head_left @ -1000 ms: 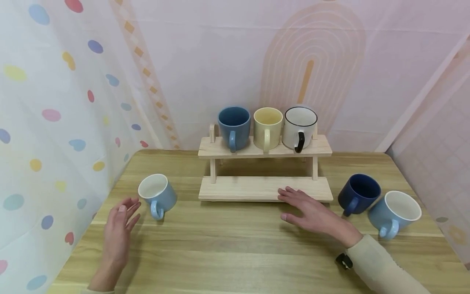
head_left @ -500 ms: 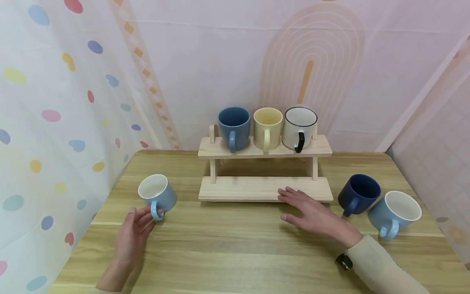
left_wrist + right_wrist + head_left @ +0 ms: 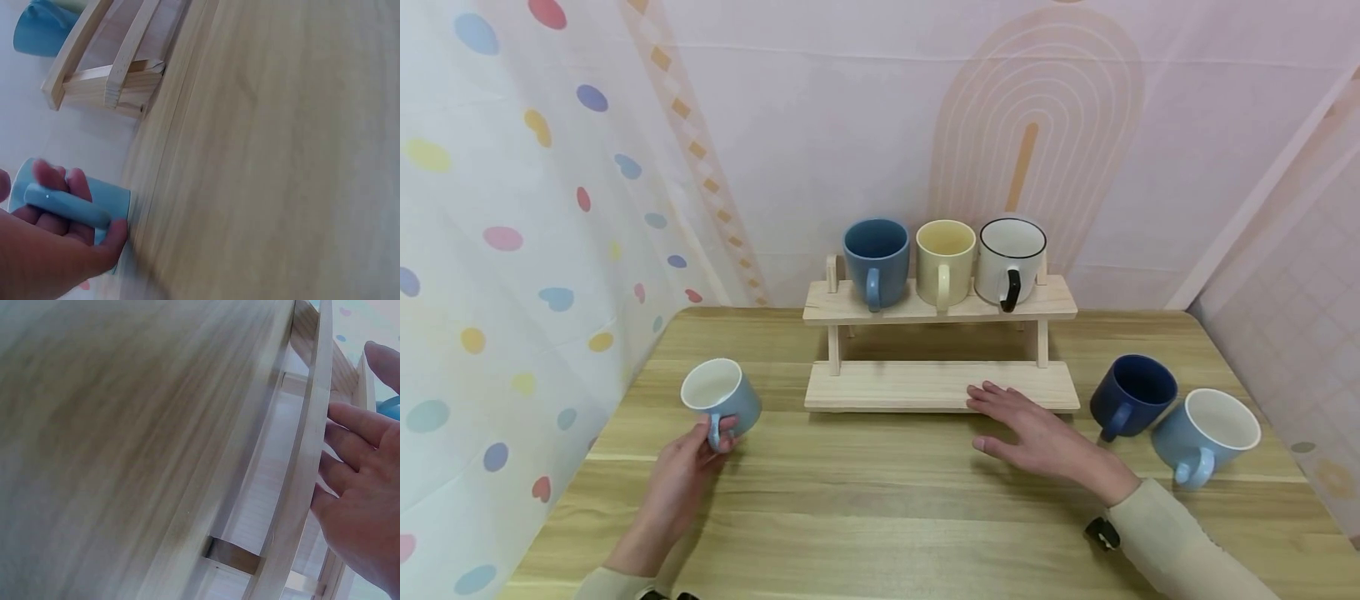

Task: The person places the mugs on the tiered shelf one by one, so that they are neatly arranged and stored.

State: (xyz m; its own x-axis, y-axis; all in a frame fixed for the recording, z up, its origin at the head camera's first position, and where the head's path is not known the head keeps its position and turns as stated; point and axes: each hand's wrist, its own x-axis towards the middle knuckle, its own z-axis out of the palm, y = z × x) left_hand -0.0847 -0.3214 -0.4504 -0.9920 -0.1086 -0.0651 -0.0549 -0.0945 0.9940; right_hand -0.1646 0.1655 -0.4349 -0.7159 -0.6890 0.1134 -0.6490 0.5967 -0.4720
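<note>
On the left of the table, my left hand [image 3: 681, 477] grips the handle of a light blue mug [image 3: 743, 406] with a white inside. The left wrist view shows fingers [image 3: 80, 184] passed through the loop of the mug handle [image 3: 69, 206]. The mug stands upright on the table. My right hand [image 3: 1033, 435] lies with fingers stretched out on the lower shelf of a two-tier wooden rack [image 3: 887, 387]. In the right wrist view, its fingertips touch the shelf's edge [image 3: 306, 444]. It holds nothing.
A blue mug [image 3: 889, 279], a yellow mug [image 3: 928, 279] and a white black-rimmed mug [image 3: 992, 279] stand on the upper shelf. Right of the rack are a navy mug [image 3: 1101, 404] and another light blue mug [image 3: 1172, 442]. A patterned curtain [image 3: 820, 125] hangs behind.
My left hand has moved rightward and forward from beside the light blue mug and taken hold of its handle. My right hand has stayed in place on the shelf.
</note>
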